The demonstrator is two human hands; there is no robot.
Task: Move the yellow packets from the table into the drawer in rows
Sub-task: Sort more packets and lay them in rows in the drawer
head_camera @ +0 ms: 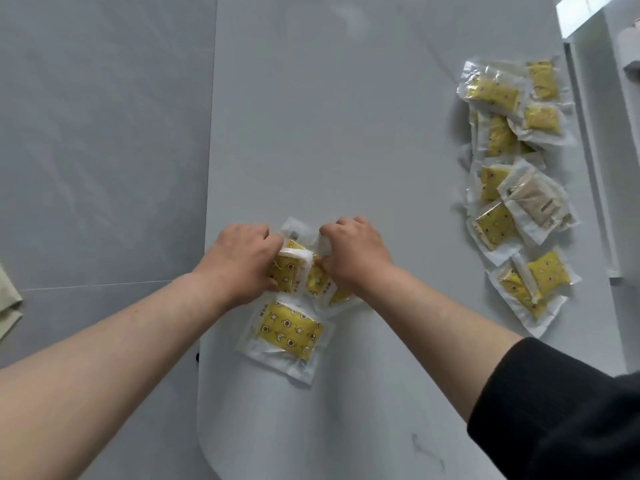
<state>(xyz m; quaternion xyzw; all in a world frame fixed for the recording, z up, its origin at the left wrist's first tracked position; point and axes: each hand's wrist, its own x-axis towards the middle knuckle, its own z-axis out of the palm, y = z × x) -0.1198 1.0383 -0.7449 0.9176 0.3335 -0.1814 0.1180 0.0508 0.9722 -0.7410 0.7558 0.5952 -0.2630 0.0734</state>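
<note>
Near the middle of the bench (346, 133), the left hand (242, 261) and right hand (353, 258) both curl their fingers (256, 232) around a small bunch of yellow packets (289, 271), gripping it from either side. Squaring the edges before lifting would likely keep the bunch from slipping. One loose packet (289, 332) lies flat just nearer, its long axis running left to right, slightly skewed. A heap of packets (512, 174) sits far right; the drawer is not plainly seen.
</note>
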